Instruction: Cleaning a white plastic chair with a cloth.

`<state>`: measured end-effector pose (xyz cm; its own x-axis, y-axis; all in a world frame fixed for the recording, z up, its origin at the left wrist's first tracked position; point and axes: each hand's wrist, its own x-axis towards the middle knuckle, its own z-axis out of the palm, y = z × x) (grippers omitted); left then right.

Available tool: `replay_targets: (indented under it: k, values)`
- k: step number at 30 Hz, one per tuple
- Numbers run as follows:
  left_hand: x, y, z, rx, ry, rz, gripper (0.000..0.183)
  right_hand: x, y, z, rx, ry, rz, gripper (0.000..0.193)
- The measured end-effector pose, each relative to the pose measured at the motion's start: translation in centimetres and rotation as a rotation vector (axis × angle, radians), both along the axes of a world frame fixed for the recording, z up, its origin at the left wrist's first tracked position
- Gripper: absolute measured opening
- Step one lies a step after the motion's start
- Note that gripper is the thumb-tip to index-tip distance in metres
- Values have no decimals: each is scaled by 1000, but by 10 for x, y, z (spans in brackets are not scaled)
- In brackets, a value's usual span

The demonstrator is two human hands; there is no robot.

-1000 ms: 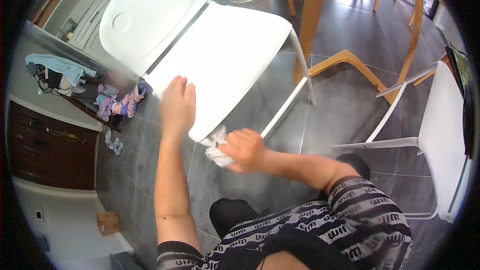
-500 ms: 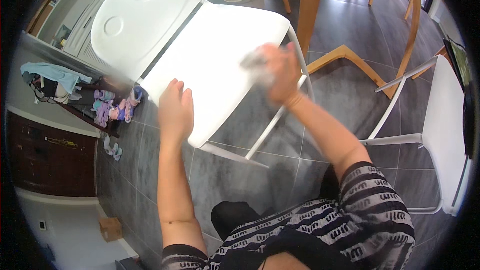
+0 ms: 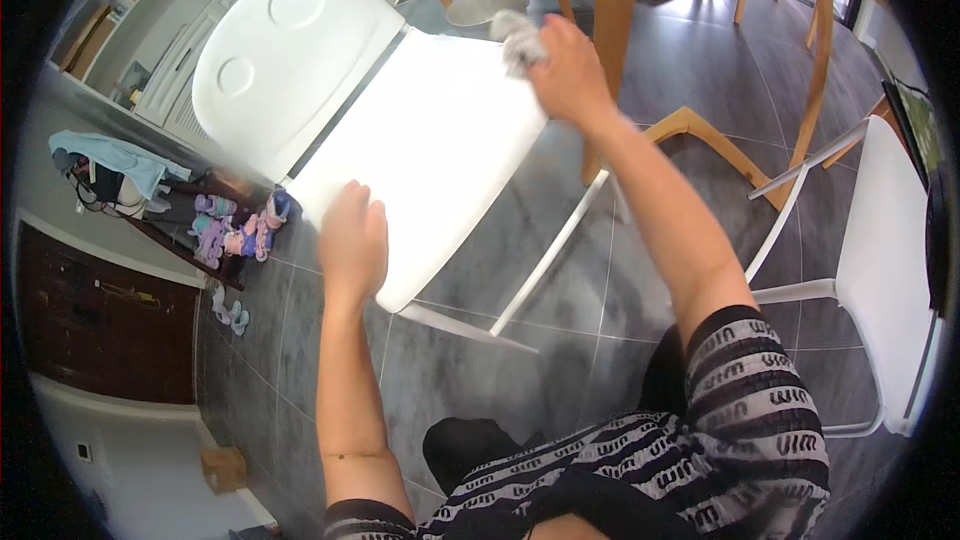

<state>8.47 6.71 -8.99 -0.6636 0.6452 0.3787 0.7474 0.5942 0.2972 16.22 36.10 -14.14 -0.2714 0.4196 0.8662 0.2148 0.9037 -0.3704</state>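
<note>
A white chair (image 3: 430, 130) with a smooth seat and a rounded backrest stands in front of me, the backrest toward the far left. My left hand (image 3: 352, 245) is at the seat's near left edge, fingers close together and closed over it; its fingertips are slightly blurred. Bunched in my right hand (image 3: 572, 75) is a crumpled greyish-white cloth (image 3: 520, 43), pressed near the seat's far right corner. My right arm stretches out across the seat's right side.
Another white chair (image 3: 885, 260) stands at the right. Wooden table legs (image 3: 615, 50) rise beyond the seat, beside a round bin (image 3: 487, 4). Roller skates (image 3: 240, 230) and a rack with clothes (image 3: 125, 170) are at the left, near a dark door (image 3: 105, 310).
My right hand has moved the cloth away from me, from the seat's right middle to its far right corner. My left hand stays at the seat's edge. The view has shifted slightly.
</note>
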Motion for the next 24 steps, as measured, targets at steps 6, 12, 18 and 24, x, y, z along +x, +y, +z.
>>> replay_targets:
  k: [6,12,18,24]
  values:
    - [2,-10,-3,76,-9,90,42,0,29,-6,-1276,-190,734,33]
    - [-17,-39,-4,-21,-114,390,64,23,-20,-6,-1369,99,957,25]
    - [-55,-85,14,-43,-328,435,53,41,-97,-9,-1585,327,1224,27]
    - [-79,-87,19,-109,-296,512,70,62,-139,-25,-1870,181,1416,27]
